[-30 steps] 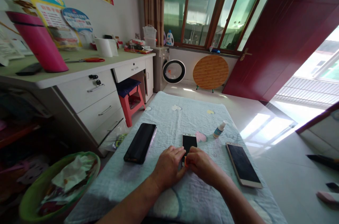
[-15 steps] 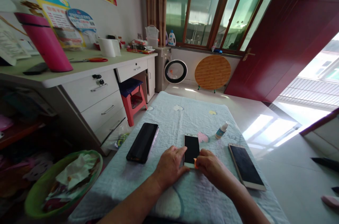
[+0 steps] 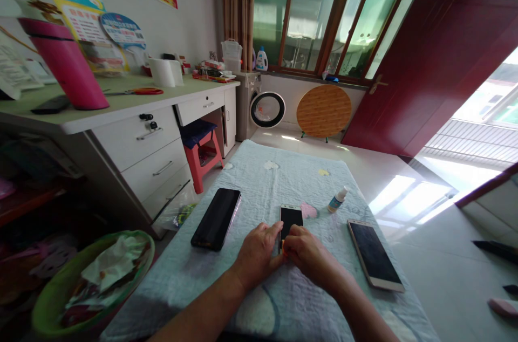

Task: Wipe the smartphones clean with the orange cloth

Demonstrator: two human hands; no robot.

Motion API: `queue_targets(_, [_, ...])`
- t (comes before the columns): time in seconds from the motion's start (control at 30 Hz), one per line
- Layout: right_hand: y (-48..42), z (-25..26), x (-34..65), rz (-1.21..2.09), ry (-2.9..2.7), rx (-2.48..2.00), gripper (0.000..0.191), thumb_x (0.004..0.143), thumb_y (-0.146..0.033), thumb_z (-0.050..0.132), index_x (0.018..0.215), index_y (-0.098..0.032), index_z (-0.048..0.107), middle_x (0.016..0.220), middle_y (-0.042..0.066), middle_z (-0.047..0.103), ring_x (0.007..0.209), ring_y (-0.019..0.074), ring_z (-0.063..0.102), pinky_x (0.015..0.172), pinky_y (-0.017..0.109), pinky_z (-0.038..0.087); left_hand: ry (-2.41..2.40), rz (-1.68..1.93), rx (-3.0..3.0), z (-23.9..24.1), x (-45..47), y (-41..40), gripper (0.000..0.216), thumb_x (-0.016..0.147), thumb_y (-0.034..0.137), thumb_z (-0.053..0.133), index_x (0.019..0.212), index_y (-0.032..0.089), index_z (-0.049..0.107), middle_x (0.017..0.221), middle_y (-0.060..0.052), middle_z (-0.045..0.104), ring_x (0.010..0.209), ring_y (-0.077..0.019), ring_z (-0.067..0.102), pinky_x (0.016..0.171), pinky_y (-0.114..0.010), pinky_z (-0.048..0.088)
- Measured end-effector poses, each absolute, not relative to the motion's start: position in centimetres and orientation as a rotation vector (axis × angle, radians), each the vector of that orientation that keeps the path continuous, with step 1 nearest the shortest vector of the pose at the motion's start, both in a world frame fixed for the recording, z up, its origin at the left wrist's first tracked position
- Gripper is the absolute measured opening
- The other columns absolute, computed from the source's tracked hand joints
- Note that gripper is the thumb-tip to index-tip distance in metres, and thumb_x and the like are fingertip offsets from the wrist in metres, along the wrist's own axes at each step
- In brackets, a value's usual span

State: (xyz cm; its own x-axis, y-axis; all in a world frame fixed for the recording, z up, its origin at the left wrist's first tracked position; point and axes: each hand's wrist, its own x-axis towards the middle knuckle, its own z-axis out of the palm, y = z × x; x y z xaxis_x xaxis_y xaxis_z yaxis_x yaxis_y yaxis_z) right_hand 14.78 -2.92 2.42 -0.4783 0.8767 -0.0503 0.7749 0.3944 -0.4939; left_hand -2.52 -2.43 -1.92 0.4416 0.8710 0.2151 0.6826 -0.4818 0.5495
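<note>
Two bare arms angle inward from the bottom edge, and the hands meet in the middle; the left forearm (image 3: pixel 202 304) slants up to the right, the right forearm (image 3: pixel 364 309) up to the left; the left hand (image 3: pixel 259 253) lies palm down, knuckles up, fingers loosely stretched forward, index fingertip furthest out; the right hand (image 3: pixel 308 253) sits just beside it, thumbs touching, palm down too, fingers curled and bunched, tips pressing down; left wrist straight, right wrist bent slightly inward.
</note>
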Motion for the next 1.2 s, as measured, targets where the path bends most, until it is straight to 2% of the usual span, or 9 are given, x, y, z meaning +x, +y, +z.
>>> queue_targets(0.17, [-1.0,1.6,15.1,0.621,-2.4,-1.49,0.021,0.084,-0.008,0.051,0.074,-0.017,0.068,0.082,0.003,0.056,0.075,0.0129,0.051,0.068,0.023,0.037,1.321,0.669,2.318,-1.7,-2.5,-2.5,0.067,0.078,0.037,0.073,0.134,0.02,0.042,0.113,-0.008,0.065,0.103,-0.0273,0.057,0.091,-0.038,0.046])
queue_targets(0.33, [2.9,0.9,16.7,0.479,-2.339,-1.534,0.021,0.082,-0.008,0.052,0.076,-0.017,0.069,0.082,0.003,0.058,0.082,0.0141,0.055,0.079,0.025,0.038,1.332,0.635,2.311,-1.0,-2.5,-2.6,0.06,0.077,0.042,0.074,0.127,0.02,0.049,0.109,-0.007,0.065,0.099,-0.027,0.058,0.089,-0.038,0.046])
queue_targets(0.47, [5.9,0.5,17.8,0.436,-2.257,-1.643,0.02,0.079,-0.006,0.053,0.08,-0.016,0.07,0.084,0.003,0.059,0.081,0.0136,0.056,0.079,0.024,0.039,1.327,0.633,2.302,-0.6,-2.5,-2.6,0.056,0.076,0.04,0.076,0.123,0.019,0.055,0.107,-0.007,0.067,0.1,-0.0275,0.058,0.089,-0.038,0.046])
queue_targets(0.6, [7.1,0.2,18.2,0.417,-2.227,-1.672,0.02,0.078,-0.005,0.053,0.079,-0.016,0.07,0.082,0.003,0.059,0.078,0.0135,0.055,0.078,0.024,0.04,1.246,0.675,2.32,-0.7,-2.6,-2.5,0.044,0.078,0.037,0.075,0.117,0.021,0.061,0.119,-0.005,0.066,0.104,-0.0269,0.057,0.092,-0.038,0.045])
queue_targets(0.7, [6.5,0.3,18.4,0.435,-2.215,-1.656,0.02,0.077,-0.005,0.053,0.079,-0.016,0.07,0.083,0.003,0.06,0.077,0.0131,0.056,0.077,0.023,0.04,1.228,0.697,2.324,-0.8,-2.7,-2.5,0.038,0.08,0.037,0.073,0.113,0.021,0.065,0.126,-0.006,0.063,0.107,-0.0274,0.057,0.094,-0.04,0.044])
queue_targets(1.0, [-0.3,1.2,18.5,0.656,-2.289,-1.52,0.021,0.076,-0.004,0.051,0.073,-0.017,0.068,0.081,0.002,0.057,0.076,0.0132,0.055,0.07,0.023,0.039,1.237,0.703,2.343,-1.1,-2.7,-2.6,0.044,0.079,0.043,0.073,0.115,0.019,0.064,0.129,-0.008,0.062,0.108,-0.029,0.057,0.095,-0.042,0.044])
queue_targets(1.2, [-3.9,1.9,18.5,0.77,-2.292,-1.441,0.018,0.08,-0.01,0.052,0.074,-0.02,0.066,0.084,0.001,0.056,0.077,0.0125,0.055,0.07,0.022,0.039,1.263,0.698,2.346,-1.3,-2.6,-2.6,0.041,0.077,0.035,0.075,0.113,0.019,0.065,0.13,-0.008,0.062,0.109,-0.0288,0.057,0.096,-0.042,0.044])
